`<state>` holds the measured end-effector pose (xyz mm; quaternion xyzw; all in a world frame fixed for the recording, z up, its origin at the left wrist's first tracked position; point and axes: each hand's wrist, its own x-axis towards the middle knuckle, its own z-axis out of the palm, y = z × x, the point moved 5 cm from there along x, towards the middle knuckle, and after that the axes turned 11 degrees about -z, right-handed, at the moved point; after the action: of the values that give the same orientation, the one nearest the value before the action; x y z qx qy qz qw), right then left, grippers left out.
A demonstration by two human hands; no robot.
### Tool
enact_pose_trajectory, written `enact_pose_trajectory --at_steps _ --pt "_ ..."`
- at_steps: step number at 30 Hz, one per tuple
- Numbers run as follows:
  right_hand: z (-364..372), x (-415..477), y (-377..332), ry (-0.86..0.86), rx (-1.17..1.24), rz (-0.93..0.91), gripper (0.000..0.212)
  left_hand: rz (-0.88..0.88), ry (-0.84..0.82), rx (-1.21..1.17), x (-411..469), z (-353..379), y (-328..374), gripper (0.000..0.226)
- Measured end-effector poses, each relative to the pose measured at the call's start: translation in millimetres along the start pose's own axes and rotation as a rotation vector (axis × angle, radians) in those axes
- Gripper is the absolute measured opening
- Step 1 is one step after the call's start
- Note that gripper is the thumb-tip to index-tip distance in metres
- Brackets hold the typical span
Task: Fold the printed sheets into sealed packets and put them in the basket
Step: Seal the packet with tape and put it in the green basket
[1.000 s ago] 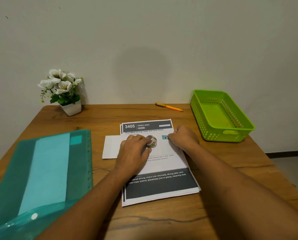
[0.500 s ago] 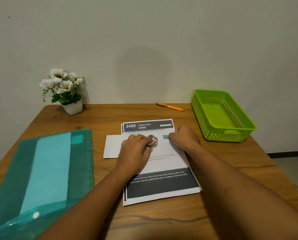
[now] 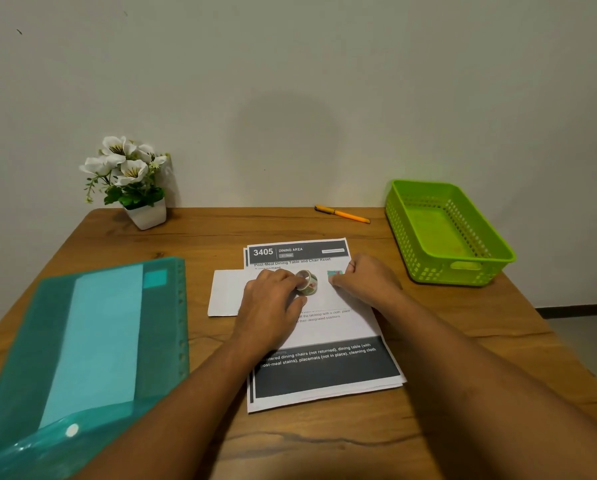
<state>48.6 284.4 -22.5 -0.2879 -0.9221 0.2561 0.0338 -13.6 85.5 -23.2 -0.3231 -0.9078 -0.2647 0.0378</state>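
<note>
A stack of printed sheets [image 3: 324, 372] headed "3405 DINING AREA" lies in the middle of the wooden table [image 3: 324, 445]. A white folded paper [image 3: 226, 292] lies across the stack, sticking out to its left. My left hand [image 3: 272, 303] holds a small roll of patterned tape [image 3: 307, 281] on that paper. My right hand [image 3: 366, 280] pinches the pulled-out end of the tape [image 3: 335, 273] just right of the roll. The green basket [image 3: 418, 244] stands at the far right with nothing in it.
A teal plastic document folder [image 3: 82, 348] covers the near left of the table. A white pot of white flowers [image 3: 130, 181] stands at the back left. An orange pen [image 3: 343, 214] lies by the wall, left of the basket.
The strip of tape between the roll and my right hand has grown a little longer. Both hands stay over the folded paper.
</note>
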Motion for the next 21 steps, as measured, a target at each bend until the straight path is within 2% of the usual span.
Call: enact_pose_trajectory --at_steps 7,10,12,14,18,21 --pt "1 0 -4 0.063 -0.095 0.025 0.037 -0.003 -0.009 -0.001 -1 1 0 0.032" --pt "-1 3 4 0.045 -0.034 0.008 0.020 -0.006 -0.006 -0.007 -1 0 0 0.033" --pt "-3 0 12 0.062 0.036 -0.047 0.010 -0.008 -0.008 -0.005 0 1 -1 0.033" --pt "-5 -10 15 0.119 0.072 -0.136 0.011 -0.015 -0.012 -0.010 0 1 -2 0.033" --pt "0 -34 11 0.291 -0.082 -0.325 0.008 -0.046 -0.007 -0.067 5 -4 2 0.029" --pt "4 -34 10 0.317 -0.109 -0.363 0.013 -0.058 -0.006 -0.115 29 -15 5 0.027"
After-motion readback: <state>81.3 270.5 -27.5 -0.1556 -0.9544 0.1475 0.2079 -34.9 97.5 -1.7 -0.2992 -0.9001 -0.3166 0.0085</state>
